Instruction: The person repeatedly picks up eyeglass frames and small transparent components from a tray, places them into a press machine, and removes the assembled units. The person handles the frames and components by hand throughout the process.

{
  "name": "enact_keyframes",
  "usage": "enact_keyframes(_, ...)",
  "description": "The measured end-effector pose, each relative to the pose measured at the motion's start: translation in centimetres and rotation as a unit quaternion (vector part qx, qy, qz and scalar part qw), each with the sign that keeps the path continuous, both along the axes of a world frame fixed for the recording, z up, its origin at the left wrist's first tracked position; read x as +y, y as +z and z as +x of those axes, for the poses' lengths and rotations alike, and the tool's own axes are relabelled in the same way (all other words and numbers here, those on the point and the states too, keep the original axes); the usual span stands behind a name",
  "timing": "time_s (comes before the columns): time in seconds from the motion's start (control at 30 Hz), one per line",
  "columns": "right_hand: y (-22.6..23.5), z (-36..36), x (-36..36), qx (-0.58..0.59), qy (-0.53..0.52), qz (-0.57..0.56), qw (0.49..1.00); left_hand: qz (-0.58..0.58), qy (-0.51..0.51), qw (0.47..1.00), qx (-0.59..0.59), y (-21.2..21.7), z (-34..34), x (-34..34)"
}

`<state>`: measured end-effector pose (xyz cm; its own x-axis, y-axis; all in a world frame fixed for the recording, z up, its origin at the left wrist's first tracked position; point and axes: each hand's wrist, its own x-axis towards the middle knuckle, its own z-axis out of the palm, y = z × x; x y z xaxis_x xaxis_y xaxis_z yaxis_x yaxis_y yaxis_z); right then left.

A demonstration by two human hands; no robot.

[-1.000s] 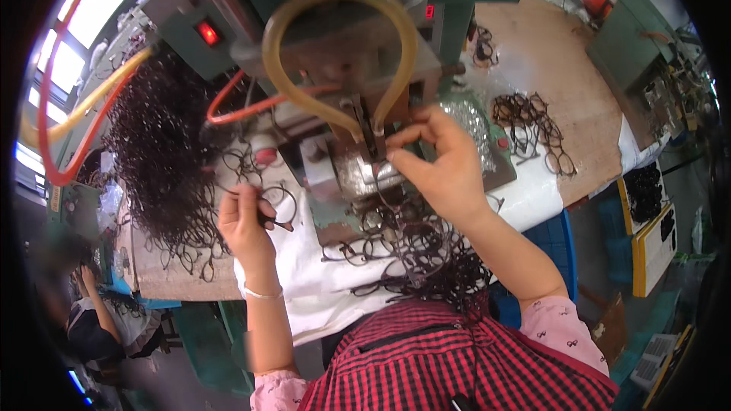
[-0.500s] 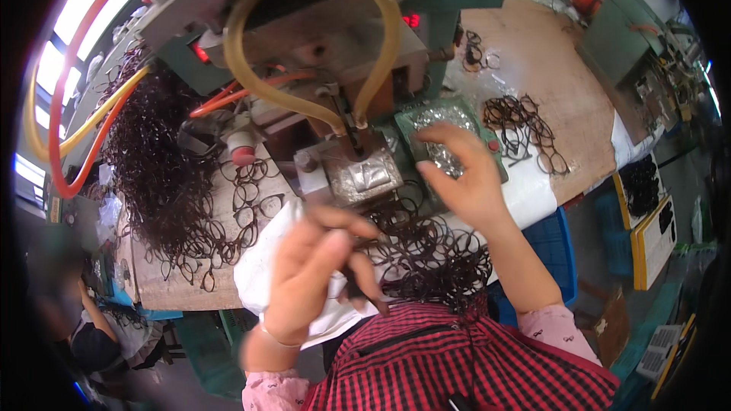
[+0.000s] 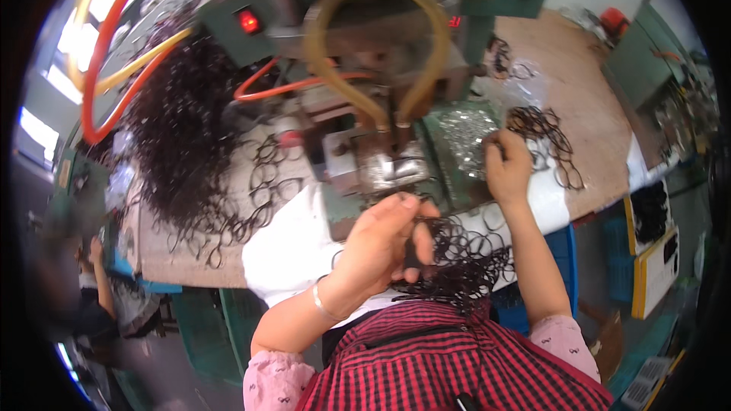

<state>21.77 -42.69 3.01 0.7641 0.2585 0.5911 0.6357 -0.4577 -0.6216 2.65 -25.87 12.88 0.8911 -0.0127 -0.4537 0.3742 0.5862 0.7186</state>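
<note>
My left hand (image 3: pixel 381 247) is close in front of me, its fingers pinched on a dark wire eyeglass frame (image 3: pixel 417 237) at the edge of a tangled heap of similar frames (image 3: pixel 468 259). My right hand (image 3: pixel 506 166) reaches to the right of the machine, with its fingertips curled into a heap of small shiny metal parts (image 3: pixel 461 133) on a green tray. Whether it holds one is hidden by the fingers. Between my hands stands the metal jig (image 3: pixel 392 171) of a green bench machine (image 3: pixel 426 0), under a loop of yellowish hose (image 3: pixel 373 46).
A large mound of dark frames (image 3: pixel 183 144) covers the left of the bench, with loose ones spread beside it. Another cluster of frames (image 3: pixel 548 137) lies on the brown board at right. Red and yellow hoses (image 3: pixel 103 68) arc at the left. A white cloth (image 3: pixel 293 247) covers the bench front.
My left hand came from the loose frames on the left to the heap in front and closed on a frame. My right hand left the jig and went right to the shiny parts.
</note>
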Motion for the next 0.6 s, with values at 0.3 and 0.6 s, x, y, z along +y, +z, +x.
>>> enact_keyframes(0.3,-0.4,-1.1,-0.8,0.173,0.007,0.064,0.983,0.579,0.227,0.756,-0.206,-3.9,-5.8,6.1)
enact_keyframes(0.6,2.2,-2.4,2.1,0.196,0.070,0.074,0.975,0.904,0.058,0.417,-0.078,-8.9,-2.9,26.4)
